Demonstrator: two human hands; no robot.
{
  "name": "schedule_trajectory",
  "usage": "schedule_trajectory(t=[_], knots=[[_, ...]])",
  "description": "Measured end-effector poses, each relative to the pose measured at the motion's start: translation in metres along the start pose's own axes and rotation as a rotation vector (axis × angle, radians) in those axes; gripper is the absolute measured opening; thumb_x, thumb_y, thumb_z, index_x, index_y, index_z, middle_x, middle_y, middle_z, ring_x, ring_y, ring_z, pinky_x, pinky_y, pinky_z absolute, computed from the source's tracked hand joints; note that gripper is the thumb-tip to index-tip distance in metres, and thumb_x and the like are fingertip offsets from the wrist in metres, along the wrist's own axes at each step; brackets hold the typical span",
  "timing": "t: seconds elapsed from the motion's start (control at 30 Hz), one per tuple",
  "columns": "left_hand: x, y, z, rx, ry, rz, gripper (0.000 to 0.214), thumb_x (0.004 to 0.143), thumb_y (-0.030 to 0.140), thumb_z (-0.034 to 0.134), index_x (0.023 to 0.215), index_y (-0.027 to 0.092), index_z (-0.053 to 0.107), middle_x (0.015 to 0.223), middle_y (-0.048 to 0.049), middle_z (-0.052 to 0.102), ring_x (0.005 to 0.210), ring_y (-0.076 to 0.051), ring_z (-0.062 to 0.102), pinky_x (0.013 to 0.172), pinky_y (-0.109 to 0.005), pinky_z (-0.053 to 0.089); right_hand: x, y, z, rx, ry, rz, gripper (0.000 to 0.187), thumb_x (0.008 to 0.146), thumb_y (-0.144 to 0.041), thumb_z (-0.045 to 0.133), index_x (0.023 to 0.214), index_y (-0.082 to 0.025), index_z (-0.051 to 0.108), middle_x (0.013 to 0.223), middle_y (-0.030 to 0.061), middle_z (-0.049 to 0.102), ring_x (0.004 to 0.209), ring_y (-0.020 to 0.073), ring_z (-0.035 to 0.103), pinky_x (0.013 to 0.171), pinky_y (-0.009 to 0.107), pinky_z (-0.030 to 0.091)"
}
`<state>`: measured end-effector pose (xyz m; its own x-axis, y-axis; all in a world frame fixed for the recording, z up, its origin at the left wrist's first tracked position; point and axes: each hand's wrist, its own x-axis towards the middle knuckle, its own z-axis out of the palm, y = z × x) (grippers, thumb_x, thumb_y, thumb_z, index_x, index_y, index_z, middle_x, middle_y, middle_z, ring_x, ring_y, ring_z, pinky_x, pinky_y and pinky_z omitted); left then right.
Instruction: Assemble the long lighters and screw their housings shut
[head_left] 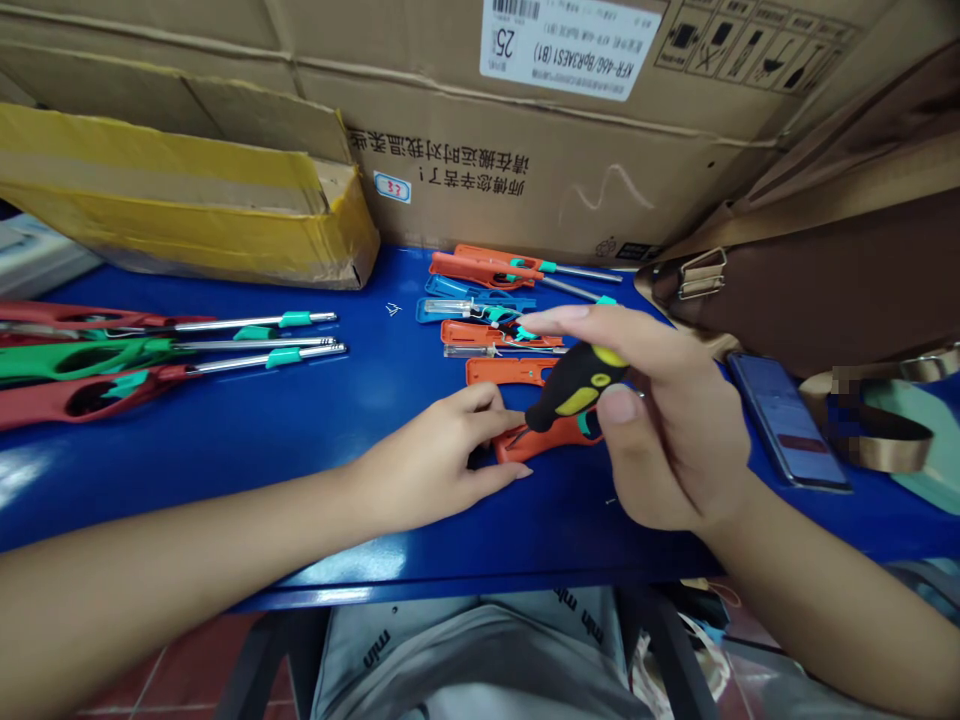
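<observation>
My right hand [667, 420] grips a stubby black and yellow screwdriver [574, 385], its tip pointing down at the left end of an orange lighter [551, 437]. That long-necked lighter lies on the blue table, and my left hand [442, 450] pinches its handle end between thumb and fingers. Part of the lighter is hidden behind my right hand. Just beyond it are an orange handle half [502, 372], opened orange and blue lighter shells with clear fuel tanks [450, 308] and teal parts, and orange lighters with metal tubes [487, 268].
Red and green lighters [127, 355] lie at the left. Small screws [393, 309] sit near the middle of the blue table [360, 400]. A yellow-taped carton [225, 220] and a large cardboard box [450, 100] stand behind. A phone [787, 420] and brown bag [832, 260] are at the right.
</observation>
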<state>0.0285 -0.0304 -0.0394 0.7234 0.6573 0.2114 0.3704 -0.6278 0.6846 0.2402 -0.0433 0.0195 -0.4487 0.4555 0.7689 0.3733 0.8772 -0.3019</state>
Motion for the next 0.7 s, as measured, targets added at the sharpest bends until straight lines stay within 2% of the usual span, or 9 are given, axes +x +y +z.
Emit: schedule_trajectory(t=[0.07, 0.17, 0.23, 0.27, 0.33, 0.4, 0.47, 0.6, 0.7], knots=[[0.000, 0.000, 0.000, 0.004, 0.002, 0.001, 0.026, 0.096, 0.033, 0.069, 0.116, 0.017, 0.072, 0.108, -0.0076, 0.060, 0.097, -0.021, 0.062, 0.085, -0.034, 0.056, 0.000, 0.001, 0.002, 0.058, 0.023, 0.052, 0.039, 0.101, -0.019, 0.051, 0.138, -0.028, 0.059, 0.128, 0.0054, 0.073, 0.110, 0.0235, 0.073, 0.084, 0.039, 0.067], [-0.001, 0.001, -0.001, 0.001, 0.003, 0.007, 0.024, 0.095, 0.030, 0.070, 0.116, 0.018, 0.072, 0.099, -0.0043, 0.058, 0.090, -0.018, 0.061, 0.082, -0.031, 0.055, 0.002, 0.003, 0.002, 0.061, 0.116, 0.003, 0.037, 0.091, -0.021, 0.072, 0.127, -0.027, 0.065, 0.110, 0.0032, 0.078, 0.088, 0.0213, 0.074, 0.068, 0.034, 0.066], [0.000, 0.001, -0.002, -0.005, 0.001, 0.010, 0.025, 0.096, 0.029, 0.070, 0.118, 0.019, 0.071, 0.094, -0.0028, 0.056, 0.087, -0.017, 0.060, 0.081, -0.031, 0.055, 0.004, 0.003, -0.001, 0.005, 0.120, -0.050, 0.035, 0.089, -0.022, 0.077, 0.122, -0.025, 0.068, 0.101, 0.0022, 0.078, 0.086, 0.0210, 0.073, 0.073, 0.035, 0.065], [0.000, 0.001, -0.002, -0.007, 0.000, 0.010, 0.025, 0.096, 0.030, 0.070, 0.119, 0.019, 0.071, 0.094, -0.0027, 0.056, 0.087, -0.017, 0.060, 0.081, -0.031, 0.055, 0.005, 0.003, -0.002, -0.005, 0.092, -0.052, 0.032, 0.092, -0.023, 0.072, 0.124, -0.023, 0.068, 0.104, 0.0032, 0.079, 0.092, 0.0215, 0.073, 0.080, 0.036, 0.065], [0.000, 0.001, -0.002, -0.009, 0.002, 0.006, 0.027, 0.096, 0.031, 0.070, 0.121, 0.019, 0.070, 0.097, -0.0038, 0.057, 0.090, -0.018, 0.060, 0.082, -0.032, 0.055, 0.005, 0.002, -0.006, 0.020, -0.007, -0.019, 0.035, 0.100, -0.020, 0.056, 0.134, -0.018, 0.064, 0.124, 0.0073, 0.075, 0.115, 0.0234, 0.070, 0.100, 0.041, 0.061], [0.000, 0.001, -0.002, -0.007, 0.002, 0.002, 0.029, 0.096, 0.032, 0.070, 0.121, 0.019, 0.070, 0.103, -0.0060, 0.060, 0.095, -0.021, 0.062, 0.085, -0.034, 0.056, 0.005, 0.000, -0.008, 0.080, -0.085, 0.013, 0.043, 0.101, -0.015, 0.047, 0.143, -0.016, 0.057, 0.140, 0.0091, 0.068, 0.129, 0.0237, 0.064, 0.110, 0.043, 0.055], [0.000, 0.000, 0.000, -0.003, 0.000, -0.004, 0.026, 0.097, 0.033, 0.069, 0.118, 0.019, 0.071, 0.109, -0.0076, 0.061, 0.101, -0.022, 0.063, 0.087, -0.036, 0.056, 0.005, -0.001, -0.008, 0.134, -0.104, -0.016, 0.044, 0.101, -0.013, 0.049, 0.144, -0.017, 0.055, 0.138, 0.0082, 0.069, 0.124, 0.0221, 0.067, 0.106, 0.041, 0.058], [0.000, 0.000, 0.001, -0.017, 0.001, -0.005, 0.024, 0.097, 0.033, 0.068, 0.117, 0.021, 0.070, 0.109, -0.0068, 0.062, 0.102, -0.022, 0.063, 0.089, -0.036, 0.056, 0.008, 0.000, -0.004, 0.056, -0.037, -0.101, 0.033, 0.095, -0.016, 0.068, 0.128, -0.015, 0.065, 0.107, 0.0047, 0.078, 0.099, 0.0176, 0.072, 0.089, 0.031, 0.063], [0.000, 0.001, 0.000, -0.025, -0.004, -0.008, 0.027, 0.097, 0.031, 0.068, 0.121, 0.021, 0.070, 0.111, -0.0073, 0.062, 0.102, -0.022, 0.063, 0.090, -0.037, 0.056, 0.007, 0.002, -0.003, -0.018, 0.021, -0.130, 0.032, 0.094, -0.019, 0.072, 0.125, -0.014, 0.066, 0.111, 0.0076, 0.079, 0.097, 0.0174, 0.073, 0.089, 0.030, 0.063]])
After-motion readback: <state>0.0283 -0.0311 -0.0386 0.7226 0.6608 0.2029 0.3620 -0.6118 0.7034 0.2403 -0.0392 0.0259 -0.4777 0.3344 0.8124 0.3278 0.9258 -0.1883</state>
